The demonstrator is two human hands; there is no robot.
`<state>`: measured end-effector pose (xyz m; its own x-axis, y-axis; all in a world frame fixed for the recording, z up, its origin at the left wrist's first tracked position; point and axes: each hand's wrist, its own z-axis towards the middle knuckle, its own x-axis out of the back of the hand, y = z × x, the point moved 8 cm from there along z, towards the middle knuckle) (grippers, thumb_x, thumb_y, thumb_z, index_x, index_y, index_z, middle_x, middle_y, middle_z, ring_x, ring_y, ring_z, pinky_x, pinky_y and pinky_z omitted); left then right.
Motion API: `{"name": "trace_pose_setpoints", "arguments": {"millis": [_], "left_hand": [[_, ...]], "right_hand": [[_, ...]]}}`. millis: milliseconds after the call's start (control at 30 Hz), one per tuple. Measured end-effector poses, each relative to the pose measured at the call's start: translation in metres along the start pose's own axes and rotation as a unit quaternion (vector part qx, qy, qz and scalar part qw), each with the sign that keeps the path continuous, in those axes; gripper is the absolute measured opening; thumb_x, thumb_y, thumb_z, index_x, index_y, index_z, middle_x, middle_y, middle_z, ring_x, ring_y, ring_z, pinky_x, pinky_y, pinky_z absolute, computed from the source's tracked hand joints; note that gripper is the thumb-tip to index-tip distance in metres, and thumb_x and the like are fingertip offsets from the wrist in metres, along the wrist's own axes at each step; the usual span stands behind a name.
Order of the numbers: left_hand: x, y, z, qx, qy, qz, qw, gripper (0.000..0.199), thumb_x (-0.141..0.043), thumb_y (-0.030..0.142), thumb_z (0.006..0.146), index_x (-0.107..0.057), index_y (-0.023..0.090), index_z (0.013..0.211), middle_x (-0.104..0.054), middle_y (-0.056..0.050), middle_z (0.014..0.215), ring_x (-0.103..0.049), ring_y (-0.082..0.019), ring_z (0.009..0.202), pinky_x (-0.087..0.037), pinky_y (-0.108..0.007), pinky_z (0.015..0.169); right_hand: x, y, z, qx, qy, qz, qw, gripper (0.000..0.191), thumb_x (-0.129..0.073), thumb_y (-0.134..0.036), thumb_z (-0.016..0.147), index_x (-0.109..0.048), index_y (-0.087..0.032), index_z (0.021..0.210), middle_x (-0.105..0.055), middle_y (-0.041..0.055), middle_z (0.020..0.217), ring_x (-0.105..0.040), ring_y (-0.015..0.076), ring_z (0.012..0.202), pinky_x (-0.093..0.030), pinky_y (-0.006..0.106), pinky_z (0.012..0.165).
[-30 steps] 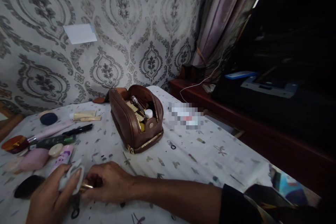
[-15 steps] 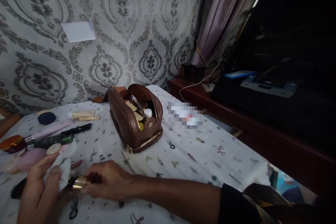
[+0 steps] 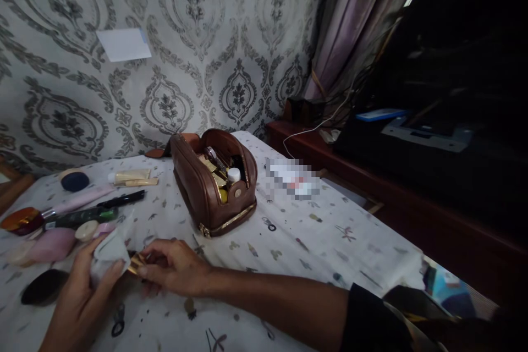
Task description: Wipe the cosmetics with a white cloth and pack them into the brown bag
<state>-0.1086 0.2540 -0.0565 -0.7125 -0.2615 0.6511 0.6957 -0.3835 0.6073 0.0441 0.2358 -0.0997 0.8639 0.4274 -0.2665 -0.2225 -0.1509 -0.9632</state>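
Together at eight o'clock in the view, a person's left hand (image 3: 84, 285) keeps a narrow grip on a white tissue (image 3: 110, 253) while the right hand (image 3: 177, 268) pinches a gold-coloured piece (image 3: 136, 262), its end at the tissue. An open brown bag (image 3: 198, 190) packed with small items (image 3: 233, 175) stands at two o'clock from them; a dark rounded object (image 3: 44, 287) lies at nine.

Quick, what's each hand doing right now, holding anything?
Left hand: closed, holding a white tissue.
Right hand: closed, holding a small gold item, too blurred to identify.
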Motion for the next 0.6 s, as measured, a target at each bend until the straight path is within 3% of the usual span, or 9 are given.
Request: {"name": "trace_pose_setpoints", "arguments": {"millis": [100,233,433,600], "left_hand": [[-0.003,0.007,0.001,0.002,-0.022,-0.011,1.0,0.061,-0.055,0.06,0.08,-0.049,0.021,0.127,-0.054,-0.014,0.137,-0.048,-0.037,0.13,-0.037,-0.054,0.112],[-0.001,0.008,0.003,0.014,-0.026,-0.011,1.0,0.062,-0.058,0.059,0.078,-0.049,0.018,0.124,-0.057,-0.015,0.129,-0.053,-0.036,0.122,-0.042,-0.05,0.104],[-0.001,0.019,0.003,0.027,-0.026,-0.034,0.999,0.048,-0.058,0.052,0.082,-0.05,0.016,0.114,-0.063,-0.006,0.097,-0.06,-0.022,0.085,-0.049,-0.033,0.075],[0.002,0.026,0.003,0.024,-0.045,-0.071,0.996,0.031,-0.05,0.046,0.091,-0.052,0.017,0.104,-0.058,0.0,0.078,-0.054,-0.016,0.071,-0.044,-0.027,0.066]], "right_hand": [[0.001,-0.002,-0.001,0.0,0.0,-0.003,1.0,0.039,-0.076,-0.051,0.076,-0.06,-0.019,0.091,-0.058,-0.0034,0.075,-0.058,0.0083,0.057,-0.044,0.017,0.05],[0.004,-0.005,-0.001,0.031,0.004,-0.065,0.997,0.029,-0.079,-0.034,0.074,-0.061,-0.019,0.091,-0.059,-0.004,0.076,-0.058,0.0104,0.065,-0.044,0.019,0.057],[0.008,-0.017,-0.001,0.12,0.047,-0.188,0.974,0.029,-0.08,-0.016,0.065,-0.061,-0.02,0.087,-0.054,-0.0032,0.084,-0.053,0.012,0.073,-0.043,0.022,0.065],[0.006,-0.022,-0.002,0.12,0.051,-0.213,0.968,0.024,-0.071,-0.008,0.067,-0.062,-0.019,0.085,-0.053,-0.0023,0.085,-0.053,0.0128,0.074,-0.043,0.023,0.067]]}}
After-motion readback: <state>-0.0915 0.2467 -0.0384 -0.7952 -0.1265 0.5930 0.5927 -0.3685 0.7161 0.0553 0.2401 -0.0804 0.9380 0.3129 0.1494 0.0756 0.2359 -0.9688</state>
